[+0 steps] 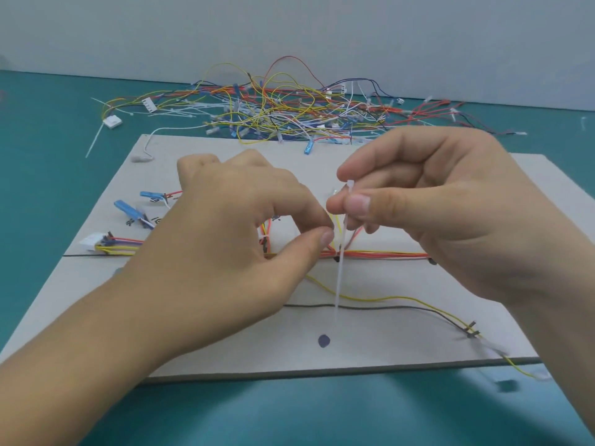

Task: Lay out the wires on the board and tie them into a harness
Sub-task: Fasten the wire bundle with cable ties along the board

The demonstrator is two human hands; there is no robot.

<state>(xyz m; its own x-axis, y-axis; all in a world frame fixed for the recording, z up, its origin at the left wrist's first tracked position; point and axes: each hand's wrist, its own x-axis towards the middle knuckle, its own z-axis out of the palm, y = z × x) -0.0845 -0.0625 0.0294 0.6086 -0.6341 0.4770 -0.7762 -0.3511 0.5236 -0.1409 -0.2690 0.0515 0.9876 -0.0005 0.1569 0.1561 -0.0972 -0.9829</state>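
A grey board lies flat on the green table. A bundle of red, orange and yellow wires runs across its middle. A yellow wire and a black wire trail toward the board's right corner. My right hand pinches the head end of a white cable tie, whose tail hangs down over the bundle. My left hand hovers just left of the tie with thumb and forefinger curled close together; whether they pinch a wire is hidden. Blue connectors and a white connector lie at the board's left.
A big tangle of loose coloured wires and spare white cable ties lies on the table behind the board. A dark dot is marked near the board's front edge. A white wire curls over the board's far left corner.
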